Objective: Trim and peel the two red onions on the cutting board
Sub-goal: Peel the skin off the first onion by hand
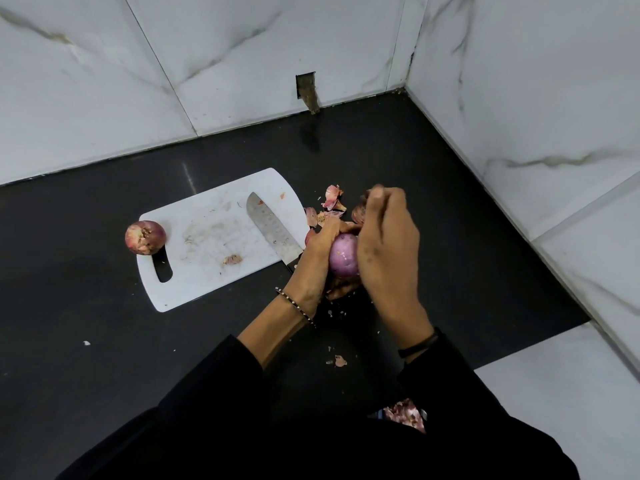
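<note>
Over black counter, left hand holds peeled onion.

a kitchen: a glossy black counter runs into a corner of white marble-look wall tiles; on it lies a white plastic board with scored marks and a broad knife across it, an onion at its edge, a peeled onion held just beside it, and peels strewn near
</note>
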Motion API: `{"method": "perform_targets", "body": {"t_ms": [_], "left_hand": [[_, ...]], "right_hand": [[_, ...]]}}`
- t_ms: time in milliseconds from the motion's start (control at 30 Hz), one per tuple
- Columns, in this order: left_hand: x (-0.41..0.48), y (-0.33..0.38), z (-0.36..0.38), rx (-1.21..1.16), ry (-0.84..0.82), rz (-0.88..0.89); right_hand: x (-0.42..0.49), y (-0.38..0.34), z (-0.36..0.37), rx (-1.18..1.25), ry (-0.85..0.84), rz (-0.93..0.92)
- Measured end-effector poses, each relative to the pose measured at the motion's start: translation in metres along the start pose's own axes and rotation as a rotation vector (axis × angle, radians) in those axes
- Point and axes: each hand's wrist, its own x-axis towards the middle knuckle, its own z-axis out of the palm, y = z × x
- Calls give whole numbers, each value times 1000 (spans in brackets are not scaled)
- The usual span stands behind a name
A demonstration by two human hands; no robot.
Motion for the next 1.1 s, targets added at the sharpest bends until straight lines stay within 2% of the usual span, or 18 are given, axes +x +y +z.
{"method": "perform_targets", "body": {"t_ms": [100,167,300,600,767,833,967,1100], "left_hand": [[2,5,3,77,2,-57],[0,8,6,162,-58,-61],[-3,2,5,94,-113,-55],[0,-4,-19,-191,-323,63],[-3,-4,-22,-229,-401,72],[-4,-2,-22,-234,-395,57],[-3,3,-13,-147,-275,7],[-3,6,-3,-217,-182,-70]], "right_hand": [[5,5,7,-114,49,-35],[12,8,5,-153,94,-25],[25,10,-6,-228,202,-51],[21,12,-33,53,56,3],[16,10,-35,183,-20,37],[13,6,-35,213,-31,44],[10,0,-32,216,-20,84],[9,-2,-32,186,34,48]]}}
